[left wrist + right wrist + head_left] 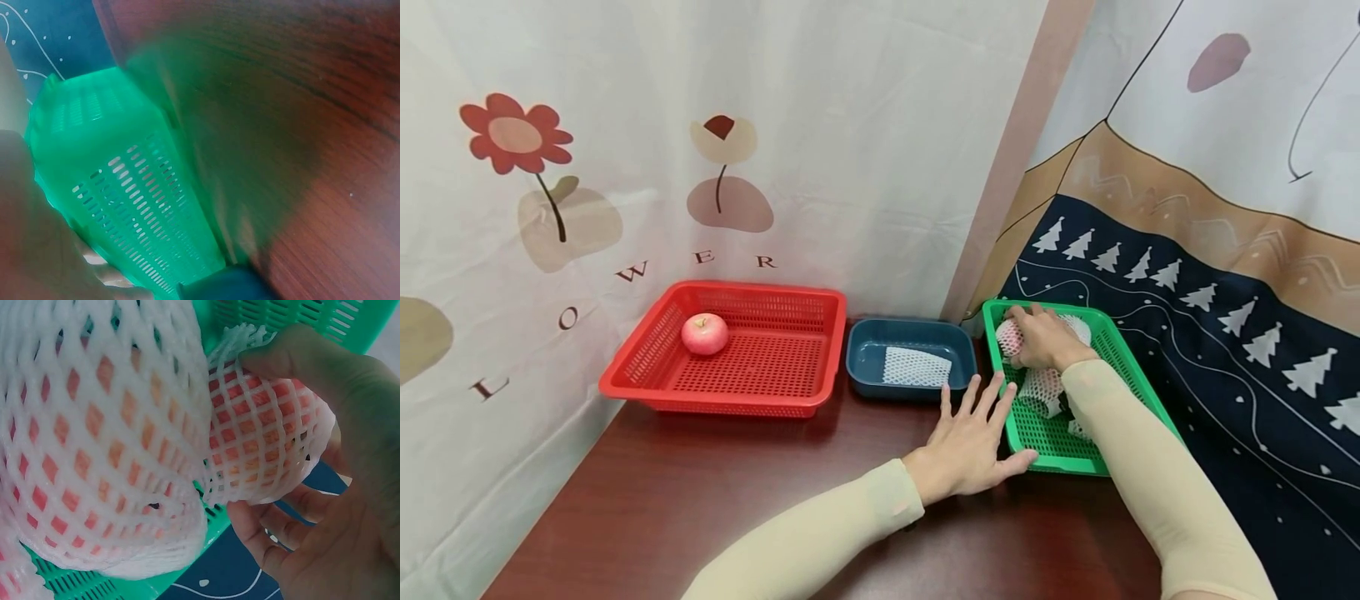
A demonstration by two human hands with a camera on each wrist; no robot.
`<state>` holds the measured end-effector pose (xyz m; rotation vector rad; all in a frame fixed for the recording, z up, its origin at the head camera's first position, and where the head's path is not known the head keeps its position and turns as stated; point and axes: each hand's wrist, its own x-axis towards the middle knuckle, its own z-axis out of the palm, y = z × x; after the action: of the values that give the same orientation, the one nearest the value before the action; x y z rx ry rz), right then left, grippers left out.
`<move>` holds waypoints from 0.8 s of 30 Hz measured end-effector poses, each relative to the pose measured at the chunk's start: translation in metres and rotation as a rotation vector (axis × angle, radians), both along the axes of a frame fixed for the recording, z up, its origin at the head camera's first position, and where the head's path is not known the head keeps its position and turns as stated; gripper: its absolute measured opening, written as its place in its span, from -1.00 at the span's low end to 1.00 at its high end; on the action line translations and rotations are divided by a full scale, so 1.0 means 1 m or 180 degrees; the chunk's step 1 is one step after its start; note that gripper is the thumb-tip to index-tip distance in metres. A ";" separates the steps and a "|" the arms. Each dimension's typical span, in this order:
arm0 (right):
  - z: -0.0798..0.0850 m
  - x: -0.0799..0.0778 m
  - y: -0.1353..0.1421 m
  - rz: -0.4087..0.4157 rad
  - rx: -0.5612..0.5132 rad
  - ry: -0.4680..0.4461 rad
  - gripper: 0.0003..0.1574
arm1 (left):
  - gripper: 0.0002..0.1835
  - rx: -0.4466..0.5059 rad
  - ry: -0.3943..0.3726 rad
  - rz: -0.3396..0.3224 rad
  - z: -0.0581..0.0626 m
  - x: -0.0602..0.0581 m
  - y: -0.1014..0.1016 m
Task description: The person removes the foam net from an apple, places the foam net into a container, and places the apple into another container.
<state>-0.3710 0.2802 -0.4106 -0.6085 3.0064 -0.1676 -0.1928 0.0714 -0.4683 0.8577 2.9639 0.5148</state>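
Note:
Inside the green basket my right hand grips a net-wrapped apple near the far left corner. Thumb and fingers lie on opposite sides of it in the right wrist view, and red skin shows through the white foam mesh. Right beside it is a larger-looking wrapped fruit, also in white foam netting. My left hand is spread with straight fingers at the basket's near left side, its thumb at the rim. In the left wrist view, the basket's slotted wall fills much of the frame, with fingertips partly hidden behind it.
A blue tray holding a flat white foam net stands left of the green basket. Farther left, a red basket contains one bare apple. Printed curtains rise directly behind the brown table.

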 end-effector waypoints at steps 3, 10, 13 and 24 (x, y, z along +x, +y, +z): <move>0.001 0.002 0.000 -0.0021 -0.0003 0.0038 0.11 | 0.09 0.0000 0.0008 0.0007 0.000 0.001 0.001; 0.008 0.013 0.001 -0.0041 -0.0067 0.0111 0.07 | 0.09 -0.0031 0.0029 0.0040 -0.001 0.002 0.003; 0.011 0.019 0.002 -0.0059 -0.0080 0.0147 0.06 | 0.08 -0.0019 0.0023 0.0053 -0.002 0.002 0.003; 0.019 0.032 0.011 -0.0169 -0.0090 0.0244 0.09 | 0.05 -0.0071 -0.0004 0.0022 0.002 0.000 -0.003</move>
<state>-0.3389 0.2908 -0.3920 -0.5503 3.1011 -0.1945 -0.1927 0.0682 -0.4660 0.8452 2.9666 0.4816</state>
